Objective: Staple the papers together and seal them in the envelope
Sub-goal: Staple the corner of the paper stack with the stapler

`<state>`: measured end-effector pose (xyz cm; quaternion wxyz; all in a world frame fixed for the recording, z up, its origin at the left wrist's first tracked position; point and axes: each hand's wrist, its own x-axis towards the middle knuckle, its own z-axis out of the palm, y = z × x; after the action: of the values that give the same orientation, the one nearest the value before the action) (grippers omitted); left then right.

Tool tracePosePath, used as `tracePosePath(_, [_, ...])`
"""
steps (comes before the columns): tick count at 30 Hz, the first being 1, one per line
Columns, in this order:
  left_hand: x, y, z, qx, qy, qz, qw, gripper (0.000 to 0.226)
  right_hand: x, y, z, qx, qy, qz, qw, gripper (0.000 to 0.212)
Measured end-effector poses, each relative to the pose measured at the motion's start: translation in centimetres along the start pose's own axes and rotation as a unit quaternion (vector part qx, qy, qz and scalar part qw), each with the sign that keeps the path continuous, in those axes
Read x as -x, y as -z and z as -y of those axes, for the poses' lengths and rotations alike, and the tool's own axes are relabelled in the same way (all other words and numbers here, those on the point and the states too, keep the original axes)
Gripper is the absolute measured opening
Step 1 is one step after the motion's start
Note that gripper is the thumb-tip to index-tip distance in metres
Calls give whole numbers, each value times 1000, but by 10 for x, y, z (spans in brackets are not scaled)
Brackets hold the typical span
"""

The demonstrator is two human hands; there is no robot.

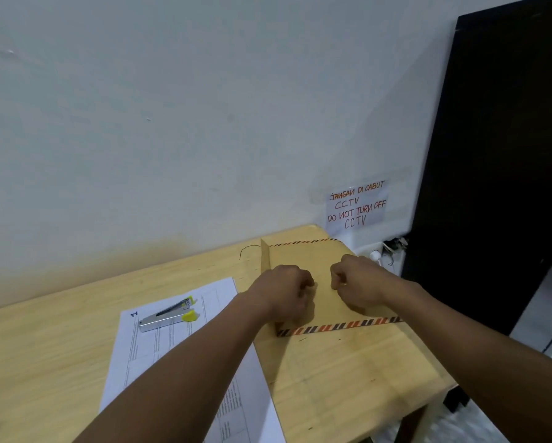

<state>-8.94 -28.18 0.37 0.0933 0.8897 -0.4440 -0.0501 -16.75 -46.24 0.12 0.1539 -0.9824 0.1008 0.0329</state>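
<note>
A pale wooden table [60, 362] stands against a white wall [172, 107], with a dark door or cabinet [498, 187] to the right. On the far right part of the tabletop lies a large brown envelope [325, 260] with a red-and-black striped border; its flap on the left side stands upright. To its left lie the white printed papers [178, 356], partly under the person's left forearm and touching the envelope's near left edge. A taped paper notice [357, 204] on the wall reads "JANGAN DI CABUT CCTV / DO NOT TURN OFF CCTV". The left hand [284, 290] presses down on the envelope near the flap fold, fingers curled into a loose fist; whether it pinches anything I cannot tell. The right hand [357, 282] rests beside it on the envelope, likewise curled shut, apart from the left. A silver stapler [167, 316] with yellow tips lies on top of the papers.
</note>
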Motion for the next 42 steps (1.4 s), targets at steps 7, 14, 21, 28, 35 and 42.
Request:
tracePosePath(7, [2,3,-6,-2,4,8,1000,50,2,-6,3,23,-13,-16,1000,23])
tracePosePath(14, [4,8,-11,96,19,16,995,44,2,-8,8,-12,-10,-48,999,17])
tracePosePath(21, [5,-3,6,39,28,-33,998,35,11,4,14,-96,1,-16,995,23])
tracePosePath(28, [14,-2,14,-27,31,-23,999,30,3,-13,10,34,-82,-64,994,40])
tracePosePath(35, [26,-3,19,-25,24,-28,999,27,-5,-14,14,4,-28,20,999,51])
tracePosePath(42, [39,-9,25,-80,60,-55,993,44,-20,-19,32,29,-10,-13,999,47])
